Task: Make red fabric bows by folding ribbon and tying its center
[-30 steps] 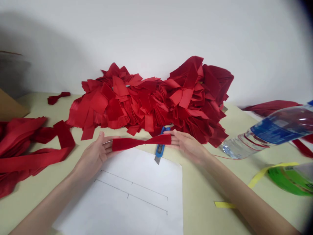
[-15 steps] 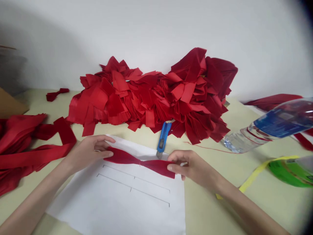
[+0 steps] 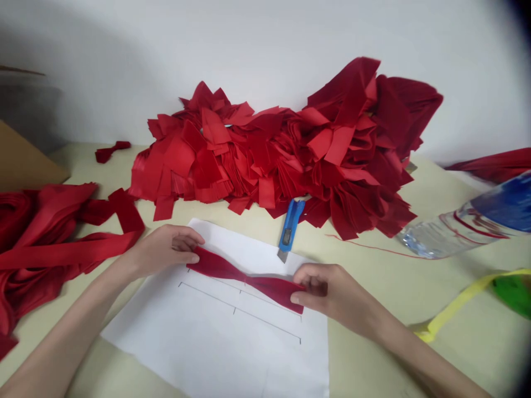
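The worktop is piled along its back with a heap of cut red fabric pieces, and long red fabric strips are laid to the left. A ruled white paper sheet is spread at the front, a blue utility knife is left just behind it, and a clear plastic bottle is laid to the right.

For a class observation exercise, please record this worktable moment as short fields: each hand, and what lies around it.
Left hand: grips one end of a red fabric strip
Right hand: grips the strip's other end
Beneath strip: white paper sheet with drawn lines
Nearby: blue utility knife; pile of cut red fabric pieces; plastic water bottle
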